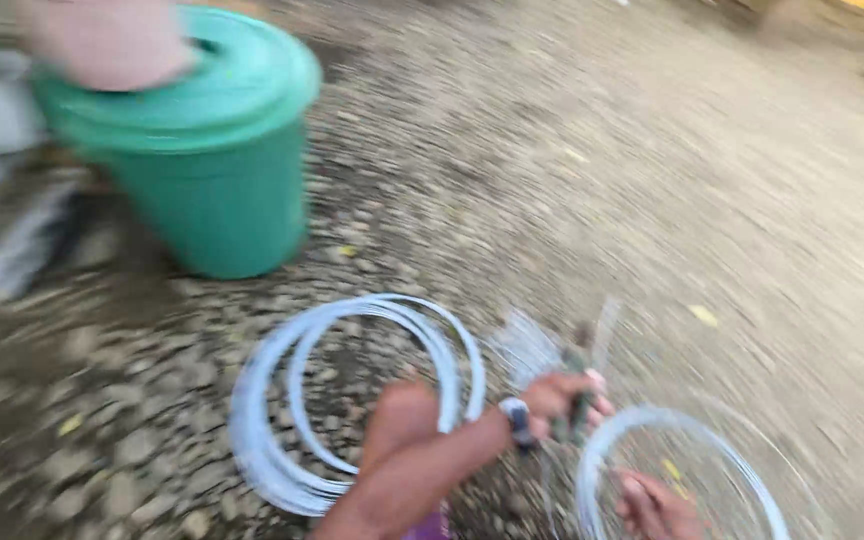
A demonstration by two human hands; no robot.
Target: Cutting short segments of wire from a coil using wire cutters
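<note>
Gravel ground (652, 150) all round, green lidded bucket (214, 150) up top left. Big wire coil (282, 400) lies loose on the gravel, left hand (422, 440) hooked round its edge and pinching what looks like pliers (580, 385). Right hand (657, 505) grips the smaller coil (682, 470). Nothing tied yet.

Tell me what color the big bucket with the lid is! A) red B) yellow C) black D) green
D: the bucket standing on the gravel ground at the upper left is green, and so is its round lid.
</note>
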